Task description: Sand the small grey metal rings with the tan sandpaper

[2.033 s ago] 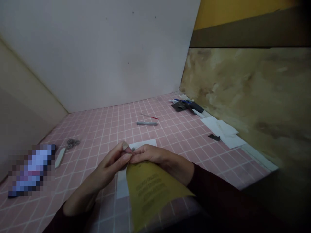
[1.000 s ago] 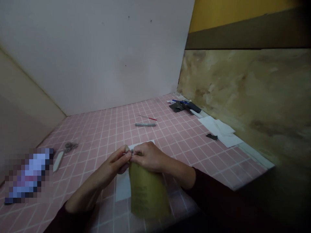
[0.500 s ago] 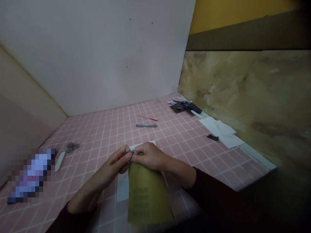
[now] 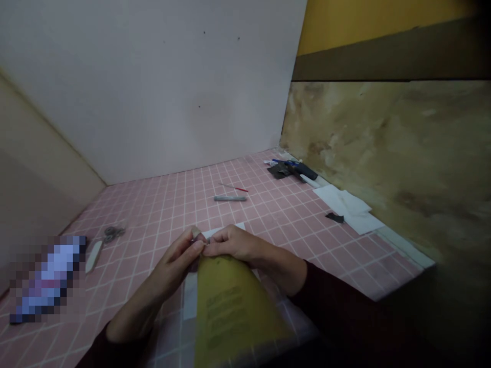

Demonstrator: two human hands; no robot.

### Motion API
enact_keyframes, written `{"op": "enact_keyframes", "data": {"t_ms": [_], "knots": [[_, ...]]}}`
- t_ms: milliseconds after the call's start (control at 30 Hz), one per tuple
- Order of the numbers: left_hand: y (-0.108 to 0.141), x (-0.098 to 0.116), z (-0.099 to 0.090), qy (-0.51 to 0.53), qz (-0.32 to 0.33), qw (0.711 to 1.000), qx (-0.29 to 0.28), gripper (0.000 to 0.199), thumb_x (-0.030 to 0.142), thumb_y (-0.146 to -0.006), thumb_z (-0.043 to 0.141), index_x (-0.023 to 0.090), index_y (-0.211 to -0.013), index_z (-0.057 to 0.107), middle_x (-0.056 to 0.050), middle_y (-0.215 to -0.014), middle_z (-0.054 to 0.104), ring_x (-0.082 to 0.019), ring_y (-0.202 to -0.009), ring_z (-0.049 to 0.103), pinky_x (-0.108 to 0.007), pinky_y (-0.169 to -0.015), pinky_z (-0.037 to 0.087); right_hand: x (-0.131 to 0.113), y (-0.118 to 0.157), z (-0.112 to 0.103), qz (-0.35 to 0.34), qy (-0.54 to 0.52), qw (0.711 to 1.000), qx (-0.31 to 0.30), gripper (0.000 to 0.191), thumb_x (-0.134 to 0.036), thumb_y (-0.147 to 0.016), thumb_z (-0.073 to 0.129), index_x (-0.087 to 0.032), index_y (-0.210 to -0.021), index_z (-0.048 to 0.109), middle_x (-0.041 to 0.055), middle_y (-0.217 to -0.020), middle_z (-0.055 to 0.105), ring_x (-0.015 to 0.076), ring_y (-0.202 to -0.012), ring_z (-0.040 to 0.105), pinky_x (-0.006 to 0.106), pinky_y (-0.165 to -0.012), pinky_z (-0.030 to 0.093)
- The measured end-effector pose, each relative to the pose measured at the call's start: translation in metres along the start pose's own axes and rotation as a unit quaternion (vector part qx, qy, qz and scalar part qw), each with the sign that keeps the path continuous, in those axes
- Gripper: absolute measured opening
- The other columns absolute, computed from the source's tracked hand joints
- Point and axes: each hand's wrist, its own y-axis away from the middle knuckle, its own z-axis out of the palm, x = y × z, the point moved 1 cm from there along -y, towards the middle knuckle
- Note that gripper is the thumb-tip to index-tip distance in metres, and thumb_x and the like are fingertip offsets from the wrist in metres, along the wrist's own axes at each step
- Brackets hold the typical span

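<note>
I see my left hand (image 4: 174, 266) and right hand (image 4: 230, 244) pinched shut together on the far end of the mustard-yellow printed sheet (image 4: 230, 312). Since a moment ago its near end has swung up towards me, fanning wider below my fingertips.

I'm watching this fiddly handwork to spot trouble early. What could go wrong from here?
The left hand and right hand pinch something tiny at the top of the yellow sheet; too small to identify, it might slip from the grip and get lost. The sheet overhangs the pink tiled table and may slide off.
</note>
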Motion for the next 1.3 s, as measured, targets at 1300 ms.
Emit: {"op": "enact_keyframes", "data": {"t_ms": [1300], "knots": [[-0.003, 0.001, 0.002, 0.029, 0.017, 0.998, 0.056, 0.03, 0.042, -0.088, 0.07, 0.024, -0.109, 0.059, 0.002, -0.081, 0.056, -0.01, -0.066, 0.049, -0.021, -0.059, 0.039, -0.005, 0.001, -0.002, -0.024, -0.124, 0.991, 0.03, 0.016, -0.022, -0.073, 0.074, -0.017, -0.082, 0.061, -0.0031, -0.072, 0.058, 0.0101, -0.064, 0.051, 0.024, -0.062, 0.039]]}}
